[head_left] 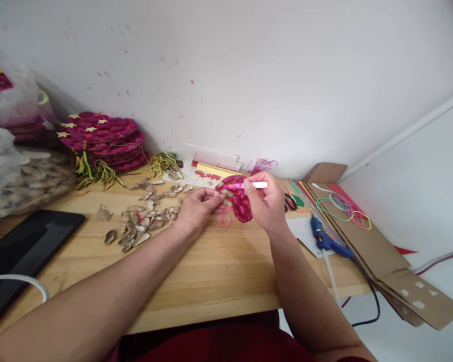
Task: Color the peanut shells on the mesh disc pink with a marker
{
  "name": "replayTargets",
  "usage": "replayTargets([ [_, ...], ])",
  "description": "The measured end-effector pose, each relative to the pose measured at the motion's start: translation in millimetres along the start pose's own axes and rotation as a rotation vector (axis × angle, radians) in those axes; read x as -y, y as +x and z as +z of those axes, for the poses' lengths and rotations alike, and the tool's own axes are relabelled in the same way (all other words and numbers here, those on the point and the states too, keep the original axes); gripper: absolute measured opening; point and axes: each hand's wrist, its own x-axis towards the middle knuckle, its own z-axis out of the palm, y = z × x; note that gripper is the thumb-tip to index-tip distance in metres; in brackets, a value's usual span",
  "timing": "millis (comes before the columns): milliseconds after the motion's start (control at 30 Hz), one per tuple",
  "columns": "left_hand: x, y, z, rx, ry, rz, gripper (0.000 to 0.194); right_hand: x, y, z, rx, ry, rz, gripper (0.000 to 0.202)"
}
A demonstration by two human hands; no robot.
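My left hand (201,207) pinches the left edge of a round piece covered in peanut shells (242,205), mostly coloured magenta, with a few shells at its left side still pale. A pink cord loop (225,217) hangs from its lower left edge. Between the thumb and fingers of my right hand (265,201) is a white and pink marker (254,185), its tip pointing left and touching or very close to the shells near the upper left edge. Both hands are above the wooden table (219,266).
Loose shell halves (136,226) lie left of my hands, before a stack of magenta discs (109,138) and bagged shells (41,176). A black tablet (33,256) is far left. Right are scissors (291,202), a blue glue gun (328,243), coloured cords (343,206) and cardboard (381,256).
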Motion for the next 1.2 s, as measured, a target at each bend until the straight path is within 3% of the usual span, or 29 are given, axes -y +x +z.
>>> replayTargets([
  [267,-2.2,-2.3,1.1,0.012,0.058,-0.016,0.046,0.6,0.7,-1.9,0.054,0.043,0.024,0.019],
  [467,-1.6,-1.0,-0.2,0.026,0.083,0.0,0.051,3.7,0.8,-1.3,-0.047,0.043,0.017,0.017],
  [667,-0.9,-0.6,-1.1,0.023,0.084,-0.006,0.053,11.8,0.4,-2.6,-0.005,0.002,-0.014,0.016],
  [1100,0.7,0.8,-2.7,0.028,0.105,0.003,0.051,12.6,0.3,-2.0,-0.073,-0.002,-0.024,0.015],
  [1200,0.9,1.2,-3.4,0.014,0.088,-0.005,0.051,13.9,0.0,-2.0,-0.03,0.012,-0.03,0.015],
])
